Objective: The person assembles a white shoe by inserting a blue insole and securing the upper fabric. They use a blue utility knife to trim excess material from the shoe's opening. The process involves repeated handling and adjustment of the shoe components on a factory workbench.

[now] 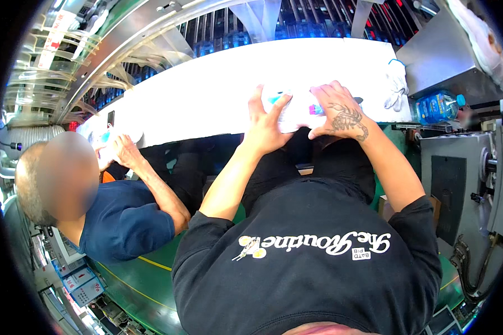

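My left hand [267, 124] is at the near edge of a glaring white tabletop [218, 78]. Its thumb and fingers are curved around a whitish packet with a blue patch [278, 97]. To its right, my tattooed right hand [341, 114] bends its fingers over a whitish piece with pink and blue print [315, 109], its thumb low at the table edge. Glare washes out the outlines, so I cannot tell whether these are one packet or two. A dark tip [359, 100] shows beside the right hand's fingers.
White gloves [395, 86] lie at the table's right end, beside a blue-labelled water bottle [439, 107]. On the left a co-worker [126, 218] handles something whitish, near a dark phone-like object [111, 118]. Metal machinery [458, 184] stands at right; a machine with clear tubes [67, 72] is at upper left.
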Motion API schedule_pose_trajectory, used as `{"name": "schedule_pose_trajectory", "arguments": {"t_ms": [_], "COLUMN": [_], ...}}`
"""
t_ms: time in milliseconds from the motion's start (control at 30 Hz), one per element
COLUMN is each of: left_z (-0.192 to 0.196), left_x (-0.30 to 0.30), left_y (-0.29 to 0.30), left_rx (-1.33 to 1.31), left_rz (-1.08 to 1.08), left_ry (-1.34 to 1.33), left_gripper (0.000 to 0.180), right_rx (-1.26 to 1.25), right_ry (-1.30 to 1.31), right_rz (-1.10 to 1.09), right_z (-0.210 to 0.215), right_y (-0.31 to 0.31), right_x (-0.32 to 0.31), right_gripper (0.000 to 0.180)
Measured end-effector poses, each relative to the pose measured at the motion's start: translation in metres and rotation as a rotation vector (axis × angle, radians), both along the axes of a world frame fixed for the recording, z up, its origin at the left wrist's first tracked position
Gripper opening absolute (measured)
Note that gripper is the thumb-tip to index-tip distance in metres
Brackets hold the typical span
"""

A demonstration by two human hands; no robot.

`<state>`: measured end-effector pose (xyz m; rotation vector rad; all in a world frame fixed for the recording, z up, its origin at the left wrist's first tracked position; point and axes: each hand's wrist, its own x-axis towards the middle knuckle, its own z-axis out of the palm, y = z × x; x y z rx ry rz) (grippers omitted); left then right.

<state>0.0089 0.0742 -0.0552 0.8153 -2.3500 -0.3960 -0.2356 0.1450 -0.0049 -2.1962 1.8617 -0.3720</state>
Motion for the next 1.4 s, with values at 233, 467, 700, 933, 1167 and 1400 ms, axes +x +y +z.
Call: {"name": "schedule_pose_trajectory", "arguments": {"t_ms": [233,467,700,933,1167,1400], "left_z": [0.021,0.059,0.003,0.029,0.027,0.046], "left_x": [0.014,-0.028,-0.086,-0.071,-0.024,-0.035], "left_y": [0.005,0.014,-0.007,-0.011,-0.037,-0.017], "left_rx": [0.088,-0.085,0.282,0.169,-0.169,-0.033], "left_rz": [-0.068,-0.276,-0.410,-0.328,-0.017,0.051], "left_ry": [0.049,0.254,0.171,0.207,-0.394,-0.412], "left_gripper": [0.102,0.105,0.111,0.084,0.090,0.090], "right_rx": [-0.272,-0.042,0.179,0.109,-0.105,-0.257], "right_ry": [-0.143,-0.666,-0.792,-0.754,-1.540,-1.902], "right_rz": [-0.034,-0.302,-0.372,-0.234,-0.189,-0.567], "right_z": [-0.017,0.016,0.029,0.032,0.004,0.000], "right_y": [0.028,0.072,0.094,0.092,0.031,-0.045], "right_x": [-0.010,-0.016,-0.039,-0.065,-0.049,-0.002], "right_gripper": [0.079,0.061,0.075,0.049,0.084,0.051]}}
